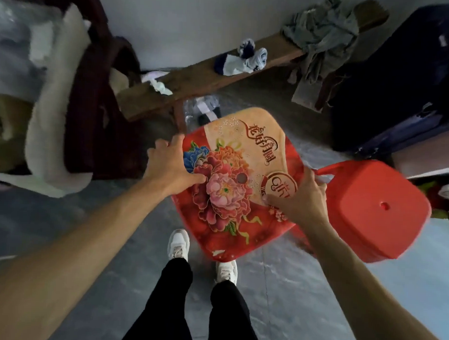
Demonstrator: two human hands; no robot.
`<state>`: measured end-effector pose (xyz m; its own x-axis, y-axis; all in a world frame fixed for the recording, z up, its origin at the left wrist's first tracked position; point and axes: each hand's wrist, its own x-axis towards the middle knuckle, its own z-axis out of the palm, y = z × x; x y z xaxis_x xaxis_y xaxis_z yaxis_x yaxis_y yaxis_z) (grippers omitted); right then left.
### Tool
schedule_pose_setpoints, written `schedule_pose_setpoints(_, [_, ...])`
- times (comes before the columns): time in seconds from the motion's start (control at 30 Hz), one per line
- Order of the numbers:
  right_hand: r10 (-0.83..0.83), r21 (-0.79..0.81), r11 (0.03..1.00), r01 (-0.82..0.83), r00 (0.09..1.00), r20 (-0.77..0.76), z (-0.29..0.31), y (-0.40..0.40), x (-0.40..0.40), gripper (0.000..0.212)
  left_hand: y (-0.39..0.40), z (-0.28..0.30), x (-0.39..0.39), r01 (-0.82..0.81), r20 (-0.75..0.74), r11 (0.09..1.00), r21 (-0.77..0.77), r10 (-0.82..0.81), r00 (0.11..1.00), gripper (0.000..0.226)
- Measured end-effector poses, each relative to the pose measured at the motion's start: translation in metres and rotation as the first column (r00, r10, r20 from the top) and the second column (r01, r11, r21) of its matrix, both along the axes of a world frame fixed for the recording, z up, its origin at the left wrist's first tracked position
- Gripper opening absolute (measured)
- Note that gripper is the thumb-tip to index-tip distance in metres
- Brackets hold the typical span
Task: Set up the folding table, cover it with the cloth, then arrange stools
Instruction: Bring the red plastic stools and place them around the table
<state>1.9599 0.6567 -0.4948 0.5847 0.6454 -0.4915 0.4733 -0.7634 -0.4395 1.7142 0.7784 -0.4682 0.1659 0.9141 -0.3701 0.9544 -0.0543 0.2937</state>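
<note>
Both hands are gripping the flower-printed stool [233, 185] by opposite edges of its seat: the left hand [171, 165] is lying on the left side with its thumb stretched across the printed top towards the pink peony and its fingers curling over the far left rim, while the right hand [302, 198] is clamping the right side, thumb pressing down on the round gold-and-red emblem and fingers wrapping round the edge out of sight. This stool is sitting directly ahead of the person, its seat tilting slightly, red with large blossoms, a cream band carrying red characters, and a small round hole near the middle. Just beside it on the right, a plain red stool [377, 210] is leaning at an angle, its seat showing a small central hole; whether the two stools are touching cannot be told, since the right hand is covering the gap. Below the printed seat, two white shoes [179, 244] and black trouser legs are standing on the grey floor [303, 287]. Behind the stools, a long wooden bench [196, 79] is running along the pale wall, carrying balled socks [241, 59] and a crumpled grey-green garment [322, 33]. On the left, a dark red fleece with a white lining [88, 94] is hanging in a heap, and on the far right a dark blue bulky shape is filling the corner.
</note>
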Motion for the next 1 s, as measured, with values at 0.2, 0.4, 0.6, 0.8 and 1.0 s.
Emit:
schedule_pose_setpoints(0.2, [0.248, 0.073, 0.966, -0.247, 0.969, -0.002, 0.104, 0.004, -0.052, 0.118, -0.058, 0.101, -0.072, -0.252, 0.056, 0.966, 0.065, 0.249, 0.967, 0.109])
schedule_pose_setpoints(0.4, [0.501, 0.109, 0.86, -0.499, 0.866, 0.018, 0.181, -0.004, -0.128, 0.121, -0.14, 0.168, -0.168, -0.458, 0.135, 0.875, 0.157, 0.44, 0.888, 0.107])
schedule_pose_setpoints(0.6, [0.675, 0.105, 0.73, -0.675, 0.736, 0.041, 0.215, -0.032, -0.228, 0.129, -0.231, 0.195, -0.257, -0.658, 0.207, 0.743, 0.126, 0.629, 0.75, 0.1])
schedule_pose_setpoints(0.8, [0.788, 0.031, 0.601, -0.799, 0.599, 0.144, 0.229, -0.084, -0.308, 0.129, -0.321, 0.193, -0.326, -0.764, 0.288, 0.645, -0.003, 0.732, 0.617, 0.099])
schedule_pose_setpoints(1.0, [0.861, 0.027, 0.467, -0.884, 0.462, 0.215, 0.238, -0.132, -0.389, 0.118, -0.405, 0.196, -0.397, -0.822, 0.302, 0.57, 0.003, 0.783, 0.544, 0.1])
